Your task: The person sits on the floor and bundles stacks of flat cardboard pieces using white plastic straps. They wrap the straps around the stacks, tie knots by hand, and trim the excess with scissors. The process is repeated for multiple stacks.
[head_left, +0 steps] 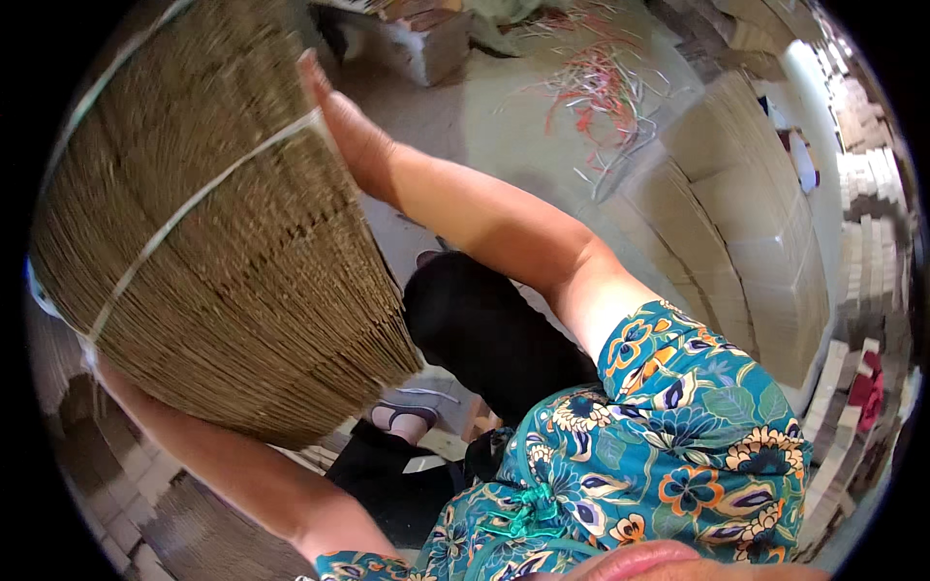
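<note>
A large bundle of flat brown cardboard sheets (232,242) fills the left side, tilted, with its many edges facing me. A pale strap (184,208) runs around its middle. My right hand (354,140) presses against the far right side of the bundle beside the strap, thumb along the edge and the other fingers hidden. Under the near left side reaches my left forearm. My left hand (105,373) meets the bundle near the strap's lower end, its fingers hidden. The bundle rests between both hands, above the floor and beside my black-trousered knee.
Red and white strap scraps (601,92) lie tangled on the far floor. Flat cardboard stacks (746,203) stand at the right, with pale stacked pieces (862,261) beyond. A box (426,48) sits at the back. My sandalled foot (407,418) is below the bundle.
</note>
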The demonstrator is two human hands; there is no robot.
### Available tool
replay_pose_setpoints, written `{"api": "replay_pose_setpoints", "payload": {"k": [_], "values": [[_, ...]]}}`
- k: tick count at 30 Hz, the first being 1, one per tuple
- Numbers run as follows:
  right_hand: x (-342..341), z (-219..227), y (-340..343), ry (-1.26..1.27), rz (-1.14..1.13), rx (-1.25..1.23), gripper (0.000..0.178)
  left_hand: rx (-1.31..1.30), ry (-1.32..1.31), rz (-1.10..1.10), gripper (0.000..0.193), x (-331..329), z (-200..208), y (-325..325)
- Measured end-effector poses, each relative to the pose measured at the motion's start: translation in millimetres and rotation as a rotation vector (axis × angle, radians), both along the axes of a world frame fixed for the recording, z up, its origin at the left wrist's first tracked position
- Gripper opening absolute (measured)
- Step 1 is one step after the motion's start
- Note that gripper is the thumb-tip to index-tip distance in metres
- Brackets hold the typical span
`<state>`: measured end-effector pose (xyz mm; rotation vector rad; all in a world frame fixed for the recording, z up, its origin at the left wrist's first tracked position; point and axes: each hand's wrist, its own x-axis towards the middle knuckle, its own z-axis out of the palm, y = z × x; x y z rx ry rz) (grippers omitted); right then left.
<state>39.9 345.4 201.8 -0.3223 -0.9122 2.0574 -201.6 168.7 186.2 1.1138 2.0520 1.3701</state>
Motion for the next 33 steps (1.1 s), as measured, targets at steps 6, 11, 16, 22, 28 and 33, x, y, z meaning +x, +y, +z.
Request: {"api": "replay_pose_setpoints", "payload": {"k": [6, 11, 16, 22, 28, 33], "values": [[77.9, 33.4, 16.8, 0.223, -0.186, 0.075, 0.079, 0.156, 0.421, -0.347, 0.052, 27.3, 93.7, 123.3], [181.6, 31.7, 21.1, 0.113, -0.642, 0.250, 0.079, 0.424, 0.576, -0.718, 0.052, 130.0, 124.6, 221.1], [251.9, 39.0, 10.3, 0.131, -1.119, 0.420, 0.079, 0.092, 0.349, -1.312, 0.028, 248.9, 227.1, 202.4], [327.7, 4.5, -44.8, -0.049, -1.639, 0.249, 0.080, 0.455, 0.597, -0.854, 0.052, 233.1, 103.1, 232.2], [364.9, -78.8, -127.4, -0.688, -1.601, -0.360, 0.062, 0.165, 0.443, -0.876, 0.045, 150.5, 6.9, 177.8], [334.1, -123.9, -153.8, -0.938, -1.103, -0.281, 0.030, -0.204, 0.033, -0.689, 0.037, 74.8, -64.8, 84.8]]}}
